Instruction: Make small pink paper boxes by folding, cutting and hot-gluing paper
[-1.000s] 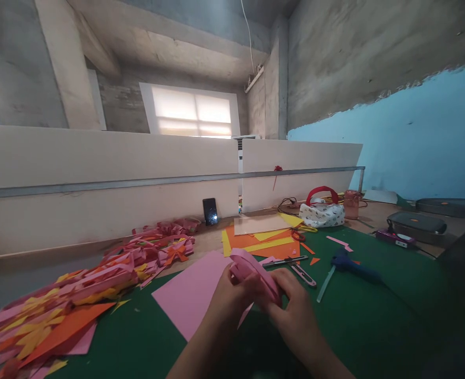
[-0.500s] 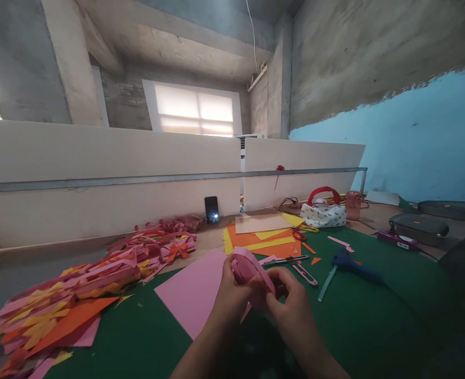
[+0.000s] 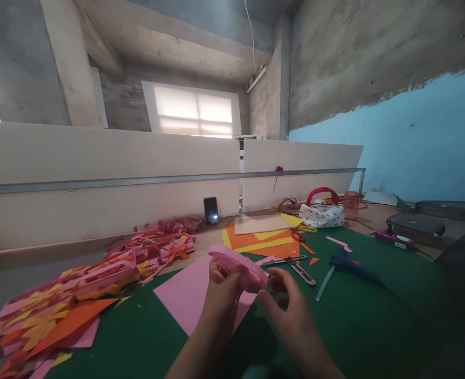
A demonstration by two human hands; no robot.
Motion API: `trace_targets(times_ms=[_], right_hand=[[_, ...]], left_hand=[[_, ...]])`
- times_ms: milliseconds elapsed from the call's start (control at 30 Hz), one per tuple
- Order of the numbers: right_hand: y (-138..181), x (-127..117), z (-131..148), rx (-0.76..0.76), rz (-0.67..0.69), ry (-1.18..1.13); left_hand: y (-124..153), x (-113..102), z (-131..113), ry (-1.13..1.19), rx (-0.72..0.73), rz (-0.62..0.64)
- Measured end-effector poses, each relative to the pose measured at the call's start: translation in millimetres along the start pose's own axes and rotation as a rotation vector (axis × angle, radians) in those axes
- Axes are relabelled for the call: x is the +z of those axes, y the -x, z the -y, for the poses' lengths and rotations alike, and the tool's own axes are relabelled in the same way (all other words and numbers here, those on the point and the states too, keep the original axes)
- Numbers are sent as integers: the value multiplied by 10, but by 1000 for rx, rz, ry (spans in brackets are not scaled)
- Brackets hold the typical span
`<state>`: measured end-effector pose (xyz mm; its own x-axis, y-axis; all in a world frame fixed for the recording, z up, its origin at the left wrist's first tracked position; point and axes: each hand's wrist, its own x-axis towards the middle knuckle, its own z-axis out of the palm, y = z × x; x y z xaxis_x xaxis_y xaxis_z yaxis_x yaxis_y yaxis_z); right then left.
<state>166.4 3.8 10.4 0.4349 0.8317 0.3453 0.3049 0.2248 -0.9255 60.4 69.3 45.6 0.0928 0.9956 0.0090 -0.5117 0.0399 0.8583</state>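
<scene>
Above the green mat, my left hand (image 3: 223, 292) is closed around a curved piece of folded pink paper (image 3: 242, 267), with the thumb pressing on its near side. My right hand (image 3: 290, 301) is at the paper's right end, thumb and fingers curved apart; whether a fingertip still touches the paper is hard to tell. Below my left hand lies a flat pink sheet (image 3: 187, 302). A utility knife (image 3: 285, 260) and a pink-handled cutter (image 3: 303, 275) rest just beyond my right hand.
A blue glue gun (image 3: 353, 266) lies on the green mat (image 3: 359, 326) at right. Orange sheets (image 3: 234, 242), scissors (image 3: 297, 235) and a white pouch (image 3: 322, 216) sit farther back. Cut paper strips (image 3: 98, 273) are heaped at left. A phone (image 3: 211, 210) leans against the white partition.
My left hand has moved left and tilted the pink paper flatter. My right hand's fingers have come away from their grip on it and spread apart.
</scene>
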Motion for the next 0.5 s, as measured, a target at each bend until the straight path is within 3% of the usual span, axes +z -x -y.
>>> trace_targets(times_ms=[67, 233, 367, 500], right_hand=[[-35, 96, 22, 31, -32, -104], [-73, 365, 46, 169, 53, -362], [-80, 501, 119, 208, 2, -422], [-127, 545, 199, 219, 37, -431]], left_hand=[[22, 11, 36, -17, 34, 6], [101, 14, 6, -110, 111, -51], [199, 56, -76, -187, 114, -118], [288, 120, -147, -219, 113, -151]])
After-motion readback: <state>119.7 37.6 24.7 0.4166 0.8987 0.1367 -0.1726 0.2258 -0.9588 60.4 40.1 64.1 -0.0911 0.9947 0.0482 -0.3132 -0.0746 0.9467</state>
